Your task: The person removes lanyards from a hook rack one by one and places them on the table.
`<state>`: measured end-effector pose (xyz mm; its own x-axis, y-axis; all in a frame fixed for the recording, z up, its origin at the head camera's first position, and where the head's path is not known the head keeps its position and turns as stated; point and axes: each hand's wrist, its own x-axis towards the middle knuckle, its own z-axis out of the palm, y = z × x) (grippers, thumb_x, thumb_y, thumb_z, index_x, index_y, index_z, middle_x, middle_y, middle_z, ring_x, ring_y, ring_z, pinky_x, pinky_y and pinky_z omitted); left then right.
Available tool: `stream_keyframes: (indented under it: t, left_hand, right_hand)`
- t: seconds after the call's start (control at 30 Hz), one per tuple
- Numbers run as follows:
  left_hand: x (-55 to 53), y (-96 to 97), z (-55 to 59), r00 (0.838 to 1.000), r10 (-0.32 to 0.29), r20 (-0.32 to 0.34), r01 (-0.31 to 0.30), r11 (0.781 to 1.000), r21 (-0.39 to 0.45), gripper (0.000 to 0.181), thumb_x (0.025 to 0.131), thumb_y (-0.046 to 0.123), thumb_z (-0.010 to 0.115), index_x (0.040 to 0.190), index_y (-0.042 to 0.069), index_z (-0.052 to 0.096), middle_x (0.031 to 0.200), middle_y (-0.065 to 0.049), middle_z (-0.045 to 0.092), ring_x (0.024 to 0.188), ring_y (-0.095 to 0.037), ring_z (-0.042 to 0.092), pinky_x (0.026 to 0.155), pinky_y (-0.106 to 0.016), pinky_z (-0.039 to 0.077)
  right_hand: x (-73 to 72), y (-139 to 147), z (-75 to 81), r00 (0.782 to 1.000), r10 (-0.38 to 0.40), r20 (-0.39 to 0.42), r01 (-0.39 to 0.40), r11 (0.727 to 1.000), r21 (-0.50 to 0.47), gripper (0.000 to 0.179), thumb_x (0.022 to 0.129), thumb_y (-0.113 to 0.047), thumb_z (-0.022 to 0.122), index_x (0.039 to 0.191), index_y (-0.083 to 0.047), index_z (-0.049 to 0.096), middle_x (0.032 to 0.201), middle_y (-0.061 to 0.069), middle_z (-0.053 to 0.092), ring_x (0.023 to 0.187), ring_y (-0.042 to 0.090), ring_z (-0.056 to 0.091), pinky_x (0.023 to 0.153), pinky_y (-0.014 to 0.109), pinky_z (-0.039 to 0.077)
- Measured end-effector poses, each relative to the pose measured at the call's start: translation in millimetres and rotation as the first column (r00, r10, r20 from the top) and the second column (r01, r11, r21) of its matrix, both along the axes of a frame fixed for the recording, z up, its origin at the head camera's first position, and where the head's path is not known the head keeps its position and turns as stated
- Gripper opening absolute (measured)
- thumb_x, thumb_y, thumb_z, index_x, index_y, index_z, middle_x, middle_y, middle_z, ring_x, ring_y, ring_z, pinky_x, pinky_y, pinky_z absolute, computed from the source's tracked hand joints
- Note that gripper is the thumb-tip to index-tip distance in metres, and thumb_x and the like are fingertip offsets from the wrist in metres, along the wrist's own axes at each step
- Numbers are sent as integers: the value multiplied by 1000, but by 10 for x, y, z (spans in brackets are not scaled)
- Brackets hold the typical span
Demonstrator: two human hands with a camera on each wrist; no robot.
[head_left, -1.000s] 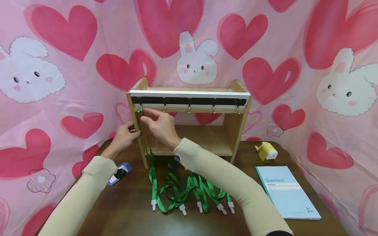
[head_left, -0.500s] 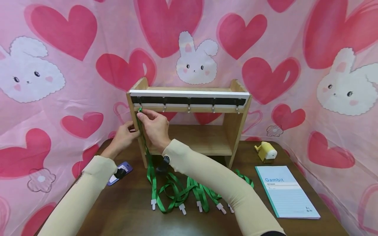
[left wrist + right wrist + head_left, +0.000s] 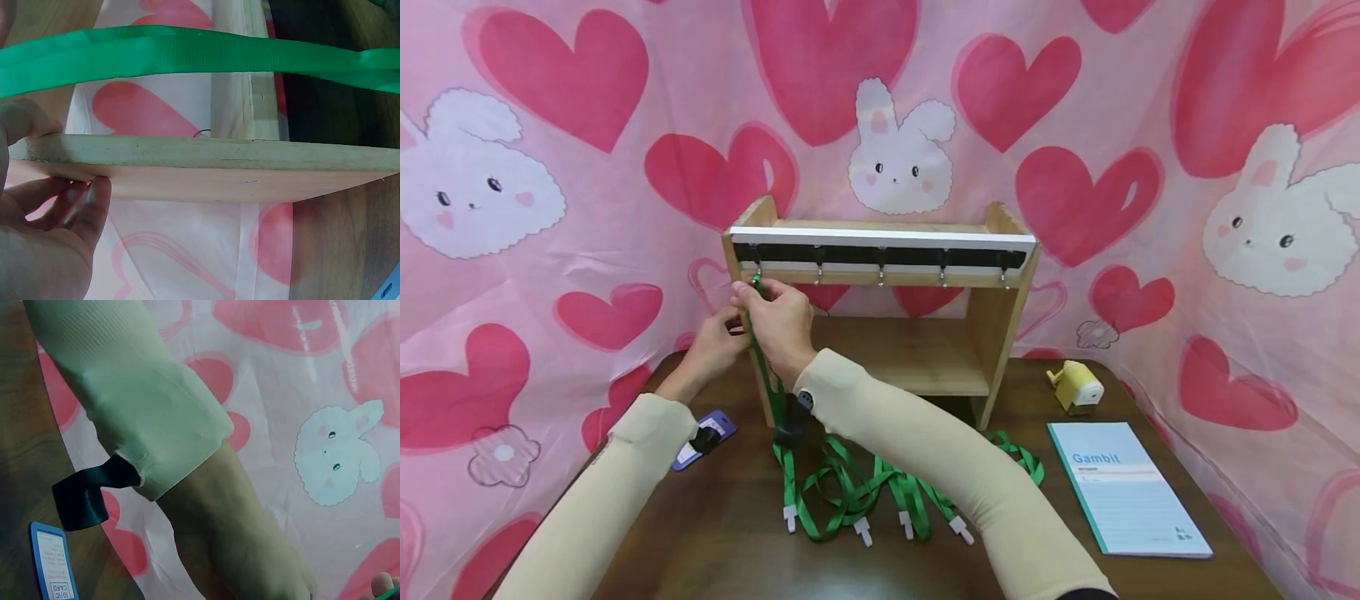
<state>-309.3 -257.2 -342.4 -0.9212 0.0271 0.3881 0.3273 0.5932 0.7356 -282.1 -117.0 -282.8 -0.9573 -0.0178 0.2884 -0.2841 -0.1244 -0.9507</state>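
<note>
A green lanyard (image 3: pixel 758 354) hangs from the leftmost hook on the front rail of a wooden desk shelf (image 3: pixel 917 354), its top end at the hook. My right hand (image 3: pixel 781 321) pinches that strap just below the hook; part of the strap there is hidden by the hand. With thumb and fingers on opposite faces, my left hand (image 3: pixel 715 343) grips the shelf's left side panel (image 3: pixel 187 152). In the left wrist view the green strap (image 3: pixel 162 53) runs across, apart from the left hand (image 3: pixel 56 250). Only fingertips of the right hand (image 3: pixel 382 584) show in the right wrist view.
More green lanyards (image 3: pixel 850 492) with white clips lie tangled on the dark table (image 3: pixel 722 542). A blue ID card holder (image 3: pixel 703 440) lies near the left forearm. At the right are a yellow pencil sharpener (image 3: pixel 1077 386) and a notebook (image 3: pixel 1127 487). Several bare hooks (image 3: pixel 882 271) line the rail.
My right hand has shifted left and closed around the strap below the hook, its thumb now left of it. The hanging strap has been drawn leftward. My left hand stays on the panel.
</note>
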Motion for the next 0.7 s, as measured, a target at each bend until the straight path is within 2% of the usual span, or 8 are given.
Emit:
stream_keyframes:
  t: [0.13, 0.23, 0.33, 0.43, 0.5, 0.6, 0.7]
  left_hand:
    - [1, -7, 4, 1000, 5, -1, -5, 1000, -14, 42, 93, 3, 66, 132, -8, 57, 131, -31, 63, 121, -42, 61, 101, -52, 54]
    - [6, -12, 7, 1000, -3, 13, 3, 1000, -12, 44, 94, 3, 65, 135, -8, 55, 132, -31, 62, 122, -43, 60, 102, -55, 52]
    - [7, -13, 13, 1000, -3, 23, 3, 1000, -8, 46, 94, 2, 64, 137, -8, 54, 132, -31, 61, 123, -43, 60, 103, -54, 52]
    - [5, 0, 25, 1000, 1, 18, -1, 1000, -11, 47, 93, 1, 64, 138, -8, 54, 134, -31, 60, 123, -41, 59, 102, -46, 54]
    - [6, 4, 27, 1000, 2, 5, -2, 1000, -14, 47, 93, 1, 64, 137, -9, 55, 134, -30, 60, 122, -40, 59, 99, -36, 56]
    - [23, 5, 25, 1000, 4, -1, -4, 1000, -14, 45, 93, 1, 65, 136, -9, 55, 134, -30, 60, 121, -39, 59, 91, -18, 54]
    - [39, 5, 21, 1000, -4, 3, 4, 1000, 7, 45, 93, 2, 64, 136, -9, 54, 133, -31, 62, 118, -39, 61, 82, -8, 49]
  right_hand:
    - [-2, -32, 18, 1000, 20, 22, -20, 999, -27, 18, 93, -34, 73, 99, -18, 80, 86, 2, 81, 80, 8, 77, 71, 20, 60]
    - [-6, -39, 8, 1000, 26, 15, -26, 1000, -13, 19, 95, -33, 70, 102, -18, 79, 90, 3, 81, 80, 8, 77, 72, 20, 61]
    - [-9, -30, -12, 1000, 16, -25, -15, 998, 54, 21, 99, -32, 65, 107, -18, 78, 91, 0, 81, 78, 5, 76, 70, 19, 60]
    - [-11, 3, -24, 997, 11, -71, -1, 991, 132, 24, 103, -30, 59, 110, -17, 77, 90, -4, 80, 77, 4, 73, 66, 17, 58]
    - [-14, 25, -29, 996, 16, -89, -1, 985, 171, 25, 104, -29, 56, 111, -17, 77, 89, -6, 80, 77, 4, 72, 64, 17, 56]
    - [-21, 56, -26, 995, 39, -94, -21, 983, 184, 25, 104, -27, 55, 108, -16, 77, 87, -6, 79, 76, 6, 72, 61, 18, 56]
    - [-30, 83, -18, 993, 63, -100, -44, 982, 185, 25, 104, -26, 55, 103, -14, 77, 86, -4, 79, 74, 7, 73, 61, 19, 57]
